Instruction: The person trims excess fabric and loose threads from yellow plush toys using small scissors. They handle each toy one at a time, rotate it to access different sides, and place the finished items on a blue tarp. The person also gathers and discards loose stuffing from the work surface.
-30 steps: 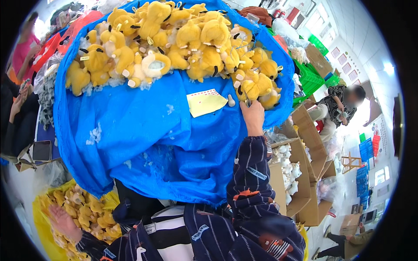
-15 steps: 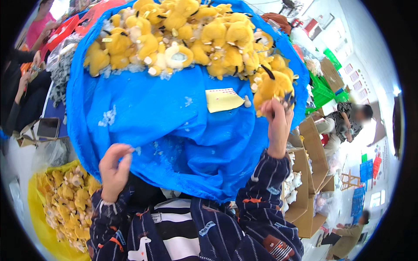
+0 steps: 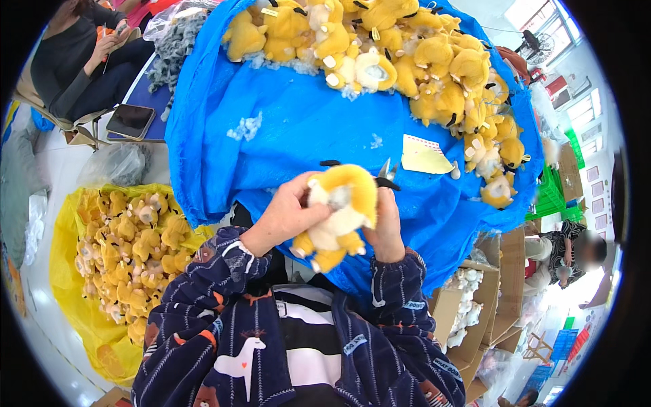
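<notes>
A yellow plush toy [image 3: 346,220] with a cream belly and small black-tipped ears is held up in front of my chest. A gap in its head shows pale stuffing. My left hand [image 3: 291,211] is closed on its left side, thumb across the front. Round the opposite side, my right hand [image 3: 386,227] grips it, its fingers partly hidden behind the toy. Metal blades of a pair of scissors [image 3: 386,169] stick up above my right hand; their handles are hidden, and they seem to be in that same hand.
Similar yellow plush toys [image 3: 434,64] are heaped along the far side of a blue sheet [image 3: 325,129]. A yellow card [image 3: 425,156] and tufts of stuffing lie on it. A yellow sack [image 3: 64,251] of toys stands at left, cardboard boxes [image 3: 508,278] at right. A person [image 3: 74,61] sits far left.
My right hand has brought a plush toy from the pile's right end back to my chest. My left hand, empty before, has taken hold of it. The view has shifted left.
</notes>
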Demonstrator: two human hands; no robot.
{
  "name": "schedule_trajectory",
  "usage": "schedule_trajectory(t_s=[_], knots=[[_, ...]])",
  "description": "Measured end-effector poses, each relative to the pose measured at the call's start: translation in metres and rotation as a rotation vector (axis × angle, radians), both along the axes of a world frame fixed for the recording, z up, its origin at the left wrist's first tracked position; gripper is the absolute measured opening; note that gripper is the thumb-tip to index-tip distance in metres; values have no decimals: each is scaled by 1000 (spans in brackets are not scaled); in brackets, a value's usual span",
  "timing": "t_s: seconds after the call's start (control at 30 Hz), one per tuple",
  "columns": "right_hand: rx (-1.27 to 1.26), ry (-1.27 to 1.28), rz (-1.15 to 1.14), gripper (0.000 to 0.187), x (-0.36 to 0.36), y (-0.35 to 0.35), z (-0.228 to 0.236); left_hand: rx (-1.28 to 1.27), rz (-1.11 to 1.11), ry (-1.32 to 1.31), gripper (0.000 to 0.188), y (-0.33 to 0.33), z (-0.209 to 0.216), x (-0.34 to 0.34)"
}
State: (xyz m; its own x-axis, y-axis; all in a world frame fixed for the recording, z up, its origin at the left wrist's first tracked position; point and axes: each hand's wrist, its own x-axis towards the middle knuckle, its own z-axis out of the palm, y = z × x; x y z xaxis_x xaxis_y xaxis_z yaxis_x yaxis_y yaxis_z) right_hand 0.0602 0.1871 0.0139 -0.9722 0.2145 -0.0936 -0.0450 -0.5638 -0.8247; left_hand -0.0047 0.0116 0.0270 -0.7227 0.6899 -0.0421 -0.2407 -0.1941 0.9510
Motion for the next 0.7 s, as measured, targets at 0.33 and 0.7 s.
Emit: schedule_trajectory(t_s=[0.33, 0.7], knots=[[855, -96, -154, 44, 18, -35, 24, -24, 325, 259, 30, 4, 1, 4], [1174, 84, -203, 41, 20, -49, 3, -385, 333, 636, 28, -3, -18, -11]])
